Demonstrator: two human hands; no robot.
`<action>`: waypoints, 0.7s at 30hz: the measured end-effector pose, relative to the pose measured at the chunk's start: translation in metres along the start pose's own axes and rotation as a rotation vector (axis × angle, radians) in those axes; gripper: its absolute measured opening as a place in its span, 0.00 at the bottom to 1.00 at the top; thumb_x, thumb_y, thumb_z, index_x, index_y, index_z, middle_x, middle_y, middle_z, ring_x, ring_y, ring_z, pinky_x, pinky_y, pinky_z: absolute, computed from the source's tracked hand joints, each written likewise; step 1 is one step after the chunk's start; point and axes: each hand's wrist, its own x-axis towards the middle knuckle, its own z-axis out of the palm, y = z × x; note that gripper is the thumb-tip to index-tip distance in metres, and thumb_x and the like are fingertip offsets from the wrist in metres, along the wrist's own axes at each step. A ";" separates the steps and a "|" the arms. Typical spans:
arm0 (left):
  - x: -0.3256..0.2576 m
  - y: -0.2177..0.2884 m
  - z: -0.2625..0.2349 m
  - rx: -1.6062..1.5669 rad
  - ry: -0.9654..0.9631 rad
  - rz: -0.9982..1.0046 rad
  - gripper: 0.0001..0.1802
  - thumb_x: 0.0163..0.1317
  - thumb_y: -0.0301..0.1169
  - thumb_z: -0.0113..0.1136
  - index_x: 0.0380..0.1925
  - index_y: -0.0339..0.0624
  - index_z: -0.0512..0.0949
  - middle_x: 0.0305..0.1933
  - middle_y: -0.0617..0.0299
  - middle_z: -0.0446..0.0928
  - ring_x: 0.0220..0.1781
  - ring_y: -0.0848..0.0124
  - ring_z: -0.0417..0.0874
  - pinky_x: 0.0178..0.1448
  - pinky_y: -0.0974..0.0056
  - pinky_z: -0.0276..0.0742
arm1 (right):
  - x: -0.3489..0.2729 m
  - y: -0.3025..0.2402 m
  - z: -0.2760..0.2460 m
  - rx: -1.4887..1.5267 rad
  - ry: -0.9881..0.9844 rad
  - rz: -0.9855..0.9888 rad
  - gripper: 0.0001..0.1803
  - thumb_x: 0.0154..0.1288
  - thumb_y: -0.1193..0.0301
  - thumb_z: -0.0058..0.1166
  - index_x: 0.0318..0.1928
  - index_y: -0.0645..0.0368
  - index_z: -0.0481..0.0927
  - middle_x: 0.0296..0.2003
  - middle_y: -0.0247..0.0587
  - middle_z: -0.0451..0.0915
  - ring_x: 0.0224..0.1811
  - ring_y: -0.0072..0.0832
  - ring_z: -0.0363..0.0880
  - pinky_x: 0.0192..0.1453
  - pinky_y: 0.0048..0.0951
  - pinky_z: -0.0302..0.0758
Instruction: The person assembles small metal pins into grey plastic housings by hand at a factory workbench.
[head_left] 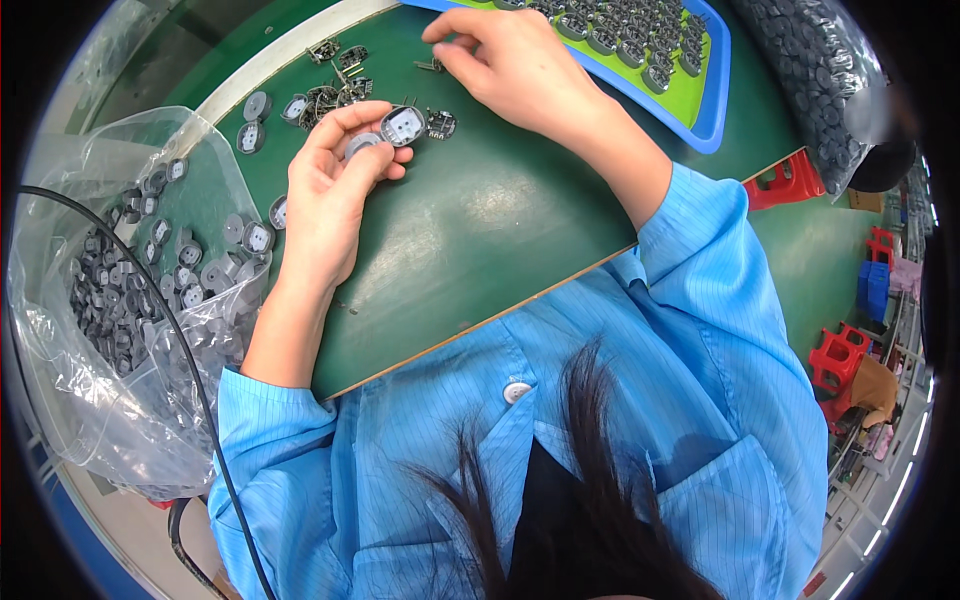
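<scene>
My left hand (338,185) is closed on round grey plastic housings: one housing (403,126), its pale inside facing up, sits at the fingertips, and a second grey piece (362,145) lies beside it under the thumb. Just right of the held housing, a small round circuit board (441,124) rests on the green table. My right hand (515,72) hovers farther back, thumb and forefinger curved and apart, with nothing visible between them. Close to its thumb is a small part with pins (430,65). Several loose circuit boards (325,100) are heaped beyond my left hand.
At the left, a clear plastic bag (225,150) spills many grey housings (120,300). A black cable (165,310) crosses it. A blue tray (712,120) with a green liner holds rows of round assemblies at the back right, beside another full bag (815,90). Red stools (838,360) stand beyond.
</scene>
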 end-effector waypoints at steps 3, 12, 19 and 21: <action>0.000 -0.001 -0.003 0.029 -0.002 0.017 0.16 0.61 0.22 0.53 0.49 0.32 0.73 0.42 0.58 0.76 0.41 0.73 0.79 0.48 0.70 0.76 | 0.016 -0.019 -0.012 -0.071 -0.042 -0.001 0.11 0.61 0.71 0.50 0.37 0.65 0.81 0.30 0.60 0.79 0.35 0.54 0.79 0.42 0.47 0.75; -0.002 -0.001 -0.005 0.001 -0.024 -0.016 0.17 0.62 0.24 0.53 0.52 0.34 0.71 0.43 0.59 0.76 0.42 0.75 0.78 0.49 0.70 0.74 | 0.007 0.006 -0.007 -0.104 -0.254 -0.024 0.15 0.53 0.70 0.62 0.42 0.59 0.82 0.30 0.41 0.79 0.26 0.29 0.76 0.34 0.30 0.74; -0.002 0.001 -0.006 -0.026 -0.056 -0.030 0.17 0.63 0.24 0.52 0.53 0.32 0.72 0.45 0.58 0.77 0.44 0.74 0.79 0.52 0.70 0.75 | -0.006 0.008 -0.003 -0.029 -0.251 0.041 0.12 0.53 0.68 0.60 0.38 0.58 0.83 0.30 0.43 0.82 0.33 0.37 0.81 0.40 0.33 0.77; -0.005 0.003 -0.003 -0.044 -0.068 -0.051 0.17 0.64 0.25 0.51 0.53 0.31 0.71 0.46 0.57 0.77 0.44 0.73 0.80 0.52 0.70 0.77 | -0.015 0.007 -0.009 0.075 -0.146 0.184 0.09 0.55 0.69 0.61 0.36 0.58 0.84 0.26 0.39 0.82 0.28 0.27 0.80 0.36 0.26 0.76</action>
